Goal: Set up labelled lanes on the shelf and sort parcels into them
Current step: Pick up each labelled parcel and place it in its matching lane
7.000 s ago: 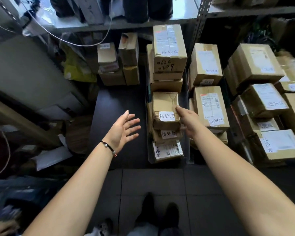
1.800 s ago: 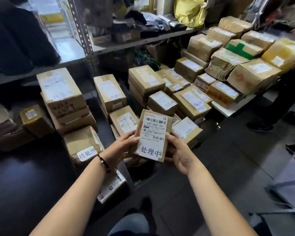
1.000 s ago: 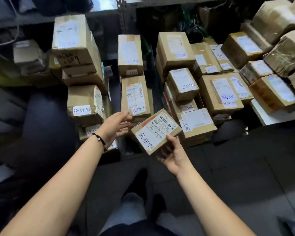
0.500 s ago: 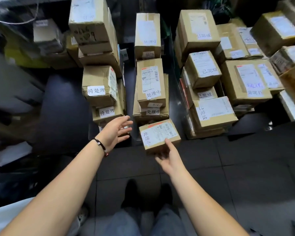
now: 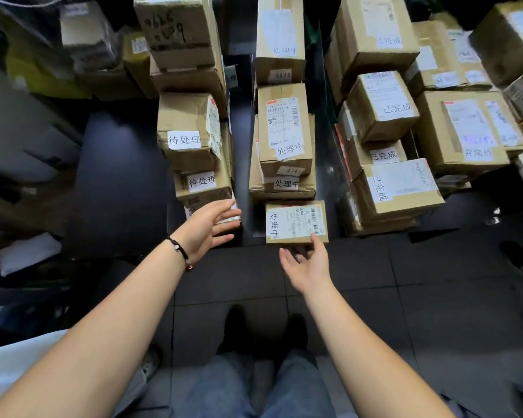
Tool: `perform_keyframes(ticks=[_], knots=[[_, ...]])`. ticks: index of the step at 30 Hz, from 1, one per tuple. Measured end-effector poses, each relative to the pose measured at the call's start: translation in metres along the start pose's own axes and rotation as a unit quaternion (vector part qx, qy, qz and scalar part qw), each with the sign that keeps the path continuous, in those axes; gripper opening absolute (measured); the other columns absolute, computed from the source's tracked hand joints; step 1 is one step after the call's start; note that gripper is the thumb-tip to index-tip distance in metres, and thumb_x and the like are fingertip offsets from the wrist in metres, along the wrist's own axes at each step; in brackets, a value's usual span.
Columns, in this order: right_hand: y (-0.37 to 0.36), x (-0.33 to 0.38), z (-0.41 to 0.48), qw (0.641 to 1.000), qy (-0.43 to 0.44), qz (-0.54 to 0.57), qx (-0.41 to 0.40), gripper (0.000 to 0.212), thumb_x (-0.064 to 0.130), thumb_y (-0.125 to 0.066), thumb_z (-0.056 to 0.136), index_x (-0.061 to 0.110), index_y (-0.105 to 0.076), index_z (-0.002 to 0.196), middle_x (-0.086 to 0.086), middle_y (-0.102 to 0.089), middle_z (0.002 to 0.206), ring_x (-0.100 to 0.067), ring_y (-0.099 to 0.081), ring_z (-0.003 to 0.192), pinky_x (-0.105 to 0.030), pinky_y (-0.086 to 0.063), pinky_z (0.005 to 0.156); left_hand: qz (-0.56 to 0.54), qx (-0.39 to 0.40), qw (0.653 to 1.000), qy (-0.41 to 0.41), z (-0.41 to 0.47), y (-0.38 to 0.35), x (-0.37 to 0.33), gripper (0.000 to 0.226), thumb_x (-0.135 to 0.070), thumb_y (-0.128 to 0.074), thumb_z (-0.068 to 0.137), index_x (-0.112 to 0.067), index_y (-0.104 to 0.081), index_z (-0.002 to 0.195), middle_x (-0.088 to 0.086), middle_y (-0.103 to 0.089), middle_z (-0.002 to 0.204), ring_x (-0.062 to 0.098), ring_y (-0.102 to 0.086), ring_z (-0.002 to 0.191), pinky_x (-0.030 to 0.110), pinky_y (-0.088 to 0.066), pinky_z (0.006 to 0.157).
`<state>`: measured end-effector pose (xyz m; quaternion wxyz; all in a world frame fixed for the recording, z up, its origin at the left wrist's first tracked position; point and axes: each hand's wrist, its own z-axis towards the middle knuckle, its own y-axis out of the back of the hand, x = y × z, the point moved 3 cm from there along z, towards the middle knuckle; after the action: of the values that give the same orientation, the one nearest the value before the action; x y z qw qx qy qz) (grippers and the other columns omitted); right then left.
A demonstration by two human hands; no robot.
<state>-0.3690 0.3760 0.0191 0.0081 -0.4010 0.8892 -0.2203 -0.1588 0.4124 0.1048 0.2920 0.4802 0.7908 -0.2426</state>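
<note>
Parcel (image 5: 296, 222) is down now at the shelf's (image 5: 118, 182) front edge, against the middle stack (image 5: 284, 137). Our right hand (image 5: 307, 267) has let go, loose fingertips just touching it; left hand (image 5: 207, 226) hangs open. One more sorted, we reckon.

Low dark shelf (image 5: 118, 176), cardboard parcels sorted in lanes.
I see three piles side by side on it: left stack (image 5: 187, 137), middle stack (image 5: 284, 140), right stack (image 5: 384, 110); flat parcel (image 5: 296, 221) at the middle lane's front edge.
</note>
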Motion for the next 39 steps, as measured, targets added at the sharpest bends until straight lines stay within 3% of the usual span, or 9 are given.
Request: perform_keyframes(ticks=[2,7,10,15,19,24,30,39], knots=[[-0.005,-0.004,-0.017,1.000,-0.005,-0.005,0.009,0.074,0.036,-0.062,0.097,0.017,-0.025,0.158,-0.019,-0.037,0.155,-0.038,-0.050,0.133,-0.045,-0.052,0.095,-0.013,0.001,1.000,-0.005,-0.007,0.002,-0.001,0.041,-0.038,-0.053,0.100,-0.019,-0.054,0.136,0.002,-0.065,0.130,0.021,-0.062,0.119,0.045,-0.045,0.107],[-0.040,-0.017,-0.068,0.996,-0.003,-0.050,0.076,0.049,0.038,-0.053,0.100,0.010,-0.052,0.140,-0.017,-0.064,0.129,-0.033,-0.063,0.117,-0.043,-0.053,0.092,-0.050,0.002,0.998,-0.033,-0.033,0.013,-0.010,0.040,-0.039,-0.052,0.100,-0.021,-0.054,0.136,0.003,-0.065,0.132,0.021,-0.062,0.119,0.044,-0.046,0.104],[-0.082,-0.028,-0.096,0.983,-0.012,-0.108,0.147,0.046,0.039,-0.053,0.099,0.011,-0.056,0.135,-0.017,-0.067,0.127,-0.034,-0.063,0.118,-0.043,-0.053,0.092,-0.084,-0.004,0.995,-0.060,-0.053,0.030,-0.023,0.040,-0.039,-0.047,0.101,-0.020,-0.054,0.136,0.004,-0.064,0.133,0.022,-0.062,0.120,0.041,-0.047,0.102],[-0.161,-0.053,-0.132,0.946,0.025,-0.202,0.253,0.045,0.041,-0.050,0.100,0.014,-0.057,0.136,-0.015,-0.069,0.127,-0.034,-0.063,0.123,-0.047,-0.046,0.108,-0.150,0.038,0.983,-0.095,-0.081,0.084,-0.055,0.052,-0.054,-0.038,0.099,-0.024,-0.050,0.141,0.004,-0.062,0.136,0.025,-0.056,0.127,0.045,-0.040,0.110],[-0.221,-0.079,-0.150,0.923,0.068,-0.232,0.300,0.045,0.041,-0.048,0.101,0.016,-0.056,0.138,-0.014,-0.070,0.126,-0.032,-0.062,0.125,-0.046,-0.048,0.106,-0.177,0.068,0.974,-0.126,-0.097,0.138,-0.086,0.065,-0.060,-0.039,0.093,-0.023,-0.046,0.146,0.006,-0.057,0.141,0.027,-0.054,0.130,0.048,-0.038,0.111],[-0.277,-0.117,-0.154,0.908,0.095,-0.265,0.312,0.043,0.041,-0.046,0.102,0.016,-0.058,0.135,-0.011,-0.071,0.124,-0.030,-0.065,0.119,-0.043,-0.052,0.098,-0.206,0.055,0.963,-0.164,-0.099,0.201,-0.115,0.064,-0.059,-0.037,0.096,-0.021,-0.045,0.147,0.006,-0.056,0.143,0.028,-0.051,0.132,0.050,-0.036,0.113],[-0.328,-0.147,-0.140,0.904,0.102,-0.287,0.300,0.034,0.040,-0.049,0.100,0.016,-0.064,0.118,-0.008,-0.072,0.111,-0.028,-0.066,0.109,-0.040,-0.051,0.094,-0.242,0.055,0.952,-0.181,-0.081,0.256,-0.141,0.058,-0.054,-0.043,0.097,-0.020,-0.049,0.144,0.006,-0.059,0.140,0.028,-0.055,0.129,0.048,-0.042,0.109],[-0.451,-0.169,-0.066,0.899,0.118,-0.316,0.280,0.024,0.035,-0.051,0.101,0.019,-0.066,0.111,-0.006,-0.071,0.114,-0.025,-0.066,0.112,-0.038,-0.053,0.089,-0.171,0.018,0.971,-0.167,0.018,0.327,-0.224,0.053,-0.047,-0.042,0.100,-0.020,-0.047,0.145,0.004,-0.057,0.141,0.026,-0.054,0.130,0.047,-0.041,0.110]])
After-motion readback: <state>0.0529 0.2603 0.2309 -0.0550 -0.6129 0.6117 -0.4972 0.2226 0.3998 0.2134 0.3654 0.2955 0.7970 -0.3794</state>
